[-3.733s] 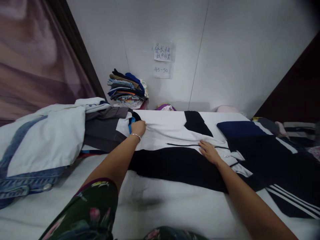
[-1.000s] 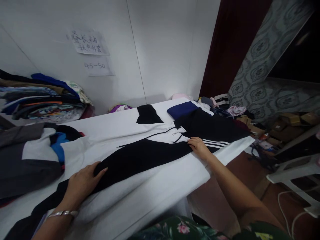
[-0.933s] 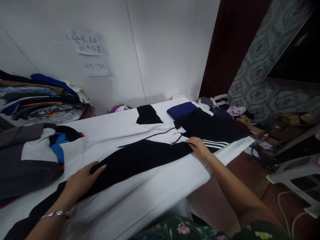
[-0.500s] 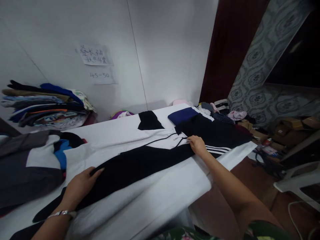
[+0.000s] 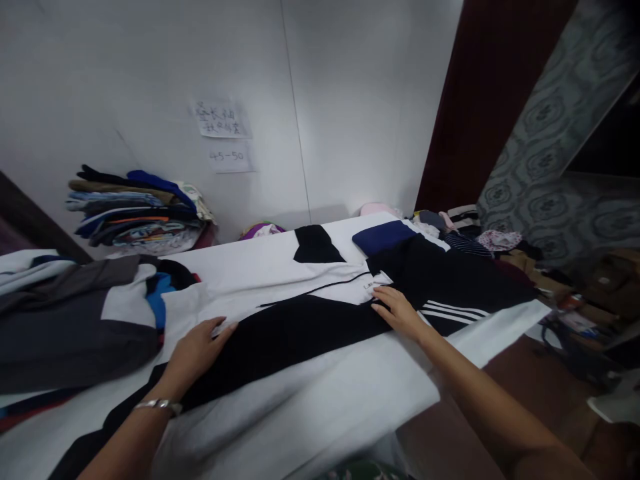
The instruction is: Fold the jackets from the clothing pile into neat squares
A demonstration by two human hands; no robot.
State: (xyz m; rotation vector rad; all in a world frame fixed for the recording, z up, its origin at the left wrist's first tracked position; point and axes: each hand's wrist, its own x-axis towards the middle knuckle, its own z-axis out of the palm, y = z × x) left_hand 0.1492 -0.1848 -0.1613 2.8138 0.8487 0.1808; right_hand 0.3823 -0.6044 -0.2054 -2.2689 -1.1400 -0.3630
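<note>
A black and white hooded jacket (image 5: 300, 333) with a black drawstring (image 5: 320, 287) lies spread lengthwise over the white-covered table. My left hand (image 5: 197, 353) rests at the upper edge of its black panel on the left, thumb and fingers apart. At the neck, near a small white label (image 5: 370, 285), my right hand (image 5: 400, 313) touches the fabric with its fingers loosely stretched. Three white stripes (image 5: 455, 312) cross the black part beyond my right wrist. A black cloth section (image 5: 317, 244) extends toward the wall.
A dark grey garment pile (image 5: 75, 327) lies at the left. Behind it stands a stack of folded clothes (image 5: 145, 210). A folded navy cloth (image 5: 380, 237) and loose clothes (image 5: 467, 243) are at the far right. The white table cover (image 5: 350, 393) hangs at the front edge.
My right hand has loosened its pinch at the neck, and its fingers are now spread. My left hand has shifted right along the black panel's edge. The view has turned left.
</note>
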